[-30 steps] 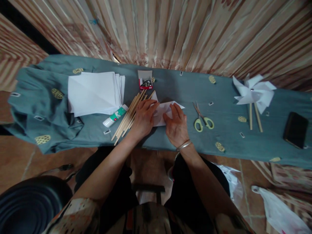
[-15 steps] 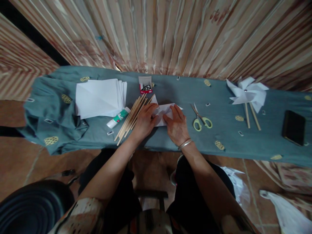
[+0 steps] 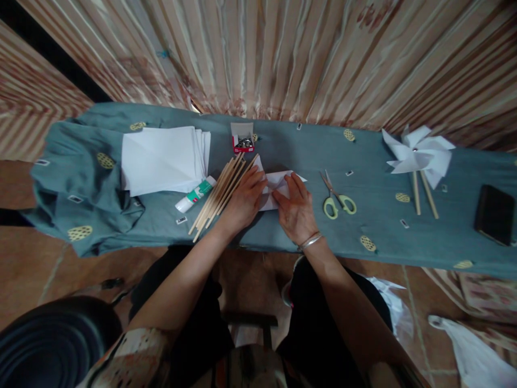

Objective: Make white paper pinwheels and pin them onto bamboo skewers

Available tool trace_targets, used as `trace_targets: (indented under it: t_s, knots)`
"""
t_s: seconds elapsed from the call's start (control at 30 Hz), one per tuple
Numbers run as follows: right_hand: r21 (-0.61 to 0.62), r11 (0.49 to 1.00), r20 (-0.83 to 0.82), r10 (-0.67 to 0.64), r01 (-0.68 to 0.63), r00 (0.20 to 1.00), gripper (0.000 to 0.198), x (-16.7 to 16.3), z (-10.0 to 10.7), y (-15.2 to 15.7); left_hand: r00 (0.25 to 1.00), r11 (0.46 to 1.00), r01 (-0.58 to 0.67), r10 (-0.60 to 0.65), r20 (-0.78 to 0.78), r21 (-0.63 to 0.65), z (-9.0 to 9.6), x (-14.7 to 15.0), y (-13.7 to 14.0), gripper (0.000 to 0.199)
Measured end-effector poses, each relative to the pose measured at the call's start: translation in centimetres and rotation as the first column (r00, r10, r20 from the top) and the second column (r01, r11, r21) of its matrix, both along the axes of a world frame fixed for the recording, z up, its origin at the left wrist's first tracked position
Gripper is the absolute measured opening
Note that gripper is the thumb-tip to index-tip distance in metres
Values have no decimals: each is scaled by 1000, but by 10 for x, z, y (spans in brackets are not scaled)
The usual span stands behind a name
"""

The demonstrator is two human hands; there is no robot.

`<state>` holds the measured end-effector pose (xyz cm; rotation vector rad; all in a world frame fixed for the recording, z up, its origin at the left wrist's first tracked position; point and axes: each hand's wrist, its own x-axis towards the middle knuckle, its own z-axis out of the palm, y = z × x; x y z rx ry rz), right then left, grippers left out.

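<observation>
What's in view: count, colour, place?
Folded paper: one, white, centre
Thin wooden sticks: several, tan, beside paper
Cylindrical glue tube: one, white-green, beside sticks
Flat paper stack: one, white, left
Open cardboard box: one, red-white, behind sticks
Metal scissors: one, green handles, centre right
Paper pinwheels: probably two, white, right
Rectangular phone: one, black, far right
Patterned cloth: one, teal, beneath items
Pleated curtain: uncounted, brown, behind
Round ridged seat: one, black, lower left
Plastic bag: one, white, floor
Crumpled sheets: uncounted, white, floor
Metal bracelet: one, silver, right wrist
Legs: two, black trousers, below
Left hand, right hand: two, bare, on paper
</observation>
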<state>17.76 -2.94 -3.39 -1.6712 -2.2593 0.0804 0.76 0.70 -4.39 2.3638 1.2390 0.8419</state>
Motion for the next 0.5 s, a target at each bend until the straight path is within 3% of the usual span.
trace_targets:
  t_s: [0.5]
  knots:
    - [17, 1000, -1, 11, -11, 1000, 37, -1, -2, -1, 999, 1000, 15, -16, -46, -17, -2, 6, 0, 33]
